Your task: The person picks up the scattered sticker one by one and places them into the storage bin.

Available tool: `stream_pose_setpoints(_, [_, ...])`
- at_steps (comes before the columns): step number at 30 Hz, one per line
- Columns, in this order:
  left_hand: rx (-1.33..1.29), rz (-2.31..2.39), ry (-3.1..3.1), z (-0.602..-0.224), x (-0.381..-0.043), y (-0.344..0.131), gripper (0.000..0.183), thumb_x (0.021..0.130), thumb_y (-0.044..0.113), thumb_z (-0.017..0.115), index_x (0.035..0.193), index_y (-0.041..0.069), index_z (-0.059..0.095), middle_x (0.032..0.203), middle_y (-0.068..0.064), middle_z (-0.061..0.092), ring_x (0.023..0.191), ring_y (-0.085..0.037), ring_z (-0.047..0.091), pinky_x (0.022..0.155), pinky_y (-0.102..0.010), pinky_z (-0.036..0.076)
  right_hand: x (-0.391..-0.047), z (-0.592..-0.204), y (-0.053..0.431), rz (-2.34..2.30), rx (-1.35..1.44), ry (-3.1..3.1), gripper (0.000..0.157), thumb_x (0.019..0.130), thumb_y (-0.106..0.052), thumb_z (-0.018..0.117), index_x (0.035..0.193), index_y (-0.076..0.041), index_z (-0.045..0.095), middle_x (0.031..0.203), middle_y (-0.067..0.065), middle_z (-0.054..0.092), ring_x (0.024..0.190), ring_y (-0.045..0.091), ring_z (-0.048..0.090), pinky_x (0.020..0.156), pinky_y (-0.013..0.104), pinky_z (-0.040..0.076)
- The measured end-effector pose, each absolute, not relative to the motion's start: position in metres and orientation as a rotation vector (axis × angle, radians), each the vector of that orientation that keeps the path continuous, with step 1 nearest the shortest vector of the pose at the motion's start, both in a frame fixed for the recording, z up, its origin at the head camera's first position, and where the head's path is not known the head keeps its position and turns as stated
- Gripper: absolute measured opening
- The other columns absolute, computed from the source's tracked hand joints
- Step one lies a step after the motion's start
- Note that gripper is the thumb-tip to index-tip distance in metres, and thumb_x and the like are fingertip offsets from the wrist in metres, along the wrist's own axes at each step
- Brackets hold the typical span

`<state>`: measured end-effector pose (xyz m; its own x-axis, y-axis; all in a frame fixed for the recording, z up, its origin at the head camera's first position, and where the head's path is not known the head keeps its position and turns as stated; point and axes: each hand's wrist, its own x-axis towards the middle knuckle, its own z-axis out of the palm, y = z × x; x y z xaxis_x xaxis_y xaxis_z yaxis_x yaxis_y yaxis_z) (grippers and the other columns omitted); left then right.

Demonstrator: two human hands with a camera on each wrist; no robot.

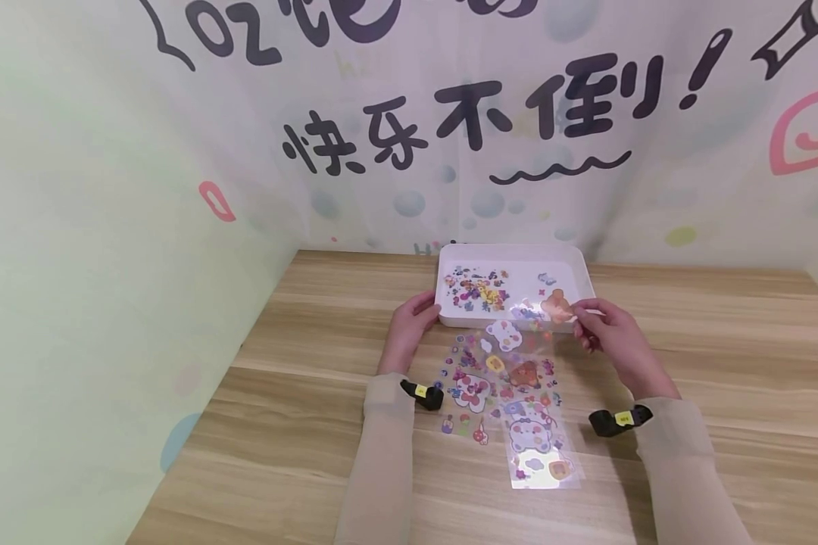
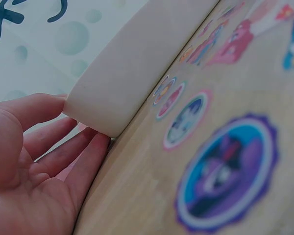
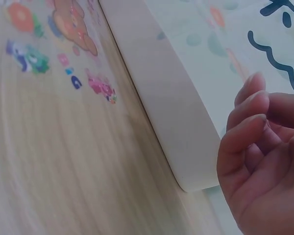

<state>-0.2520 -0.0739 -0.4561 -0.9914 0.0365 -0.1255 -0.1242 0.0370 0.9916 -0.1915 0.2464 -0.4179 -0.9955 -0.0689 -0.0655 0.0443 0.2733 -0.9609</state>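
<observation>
A white tray (image 1: 518, 321) stands near the back wall with many small colourful stickers (image 1: 477, 291) piled in its left part. My left hand (image 1: 409, 325) rests on the tray's front left corner; in the left wrist view its thumb and loosely straight fingers touch the wall there. At the front right corner my right hand (image 1: 610, 337) pinches a clear sticker sheet with a brown bear (image 1: 557, 306) between thumb and forefinger. The other fingers curl beside it. In the right wrist view the sheet is faint and the pinch is partly hidden.
Clear sticker sheets with bears and small pictures lie overlapping on the wooden table (image 1: 300, 446) before the tray, one on the left (image 1: 470, 393) and one nearer me (image 1: 532, 439). A printed cloth (image 1: 395, 219) hangs behind the tray. Black wrist cameras sit on both wrists.
</observation>
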Motion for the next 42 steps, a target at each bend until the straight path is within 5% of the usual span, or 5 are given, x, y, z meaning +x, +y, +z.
stream_pose_setpoints(23, [-0.106,2.073,2.155,-0.432,-0.240,-0.073,0.043,0.088,0.016,0.056,0.129,0.008,0.047,0.129,-0.009,0.048,0.109,-0.014,0.051,0.089,-0.026,0.045,-0.191,-0.418,0.246,-1.912,0.103,2.435,0.045,0.091,-0.041,0.042,0.124,-0.010,0.041,0.094,0.007,0.057,0.093,0.023,0.052,0.076,0.032,0.049])
stream_pose_setpoints(42, [-0.097,2.098,2.179,-0.455,-0.251,-0.074,0.040,0.086,0.023,0.060,0.125,0.016,0.052,0.123,-0.001,0.053,0.106,-0.010,0.052,0.087,-0.024,0.046,-0.194,-0.418,0.242,-1.861,0.139,2.422,0.049,0.089,-0.045,0.045,0.125,-0.012,0.041,0.103,0.010,0.060,0.100,0.020,0.053,0.088,0.037,0.046])
